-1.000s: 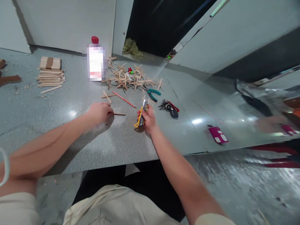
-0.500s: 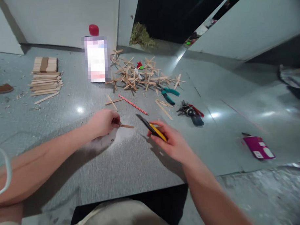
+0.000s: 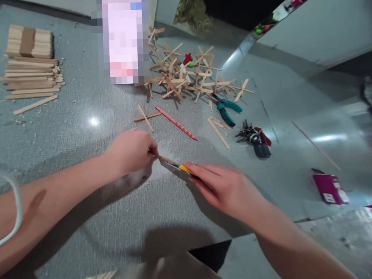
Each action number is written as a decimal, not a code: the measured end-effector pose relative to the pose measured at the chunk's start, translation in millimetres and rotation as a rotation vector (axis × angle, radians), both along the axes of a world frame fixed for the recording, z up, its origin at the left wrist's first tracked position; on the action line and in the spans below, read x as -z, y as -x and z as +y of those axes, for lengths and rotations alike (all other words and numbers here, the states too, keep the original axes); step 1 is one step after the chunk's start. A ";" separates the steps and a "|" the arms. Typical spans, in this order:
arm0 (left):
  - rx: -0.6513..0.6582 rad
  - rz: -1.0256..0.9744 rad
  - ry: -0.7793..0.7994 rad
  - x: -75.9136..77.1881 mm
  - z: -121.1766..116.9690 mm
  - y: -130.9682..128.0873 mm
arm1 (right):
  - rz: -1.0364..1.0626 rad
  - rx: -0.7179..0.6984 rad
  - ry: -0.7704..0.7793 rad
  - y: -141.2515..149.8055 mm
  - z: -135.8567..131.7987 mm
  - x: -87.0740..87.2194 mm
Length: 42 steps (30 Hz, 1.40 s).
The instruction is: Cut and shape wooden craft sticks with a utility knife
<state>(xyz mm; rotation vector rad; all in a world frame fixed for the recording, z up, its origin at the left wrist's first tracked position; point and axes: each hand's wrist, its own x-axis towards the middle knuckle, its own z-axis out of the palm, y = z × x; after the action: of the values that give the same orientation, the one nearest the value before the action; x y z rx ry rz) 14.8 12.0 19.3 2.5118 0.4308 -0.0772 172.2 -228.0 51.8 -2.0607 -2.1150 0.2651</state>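
Left hand closed, pinching small wooden stick flat against grey work surface. Right hand gripping yellow utility knife, blade end touching stick just beside left fingertips. Red pencil and crossed stick pair lie just beyond hands. Pile of stick crosses, teal pliers, keys farther back. Stacked sticks far left; magenta box right.

You sit at a grey textured floor with glare spots, pale wall panels beyond, a dark gap between.
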 end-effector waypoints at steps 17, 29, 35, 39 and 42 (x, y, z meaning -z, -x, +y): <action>-0.020 0.047 0.008 -2.2 0.0 -4.1 | 0.008 -0.006 0.042 -4.9 6.3 -8.5; -0.002 0.030 -0.002 -0.5 0.0 -3.6 | -0.204 -0.038 0.026 3.8 -0.3 -7.8; 0.050 0.031 -0.031 -0.9 0.2 -5.6 | -0.354 -0.041 -0.018 28.7 -6.9 -5.4; 0.092 0.001 -0.051 -4.1 3.1 -7.7 | -0.375 0.000 -0.019 42.1 -4.7 -7.3; 0.094 0.024 -0.076 -5.1 3.9 -9.7 | -0.405 -0.002 -0.030 45.4 -1.2 -9.0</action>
<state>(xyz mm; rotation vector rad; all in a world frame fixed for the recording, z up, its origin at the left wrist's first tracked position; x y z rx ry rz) 24.5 15.9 24.4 2.6081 0.3312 -0.1303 126.8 -229.3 60.8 -2.2467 -2.3177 -0.2028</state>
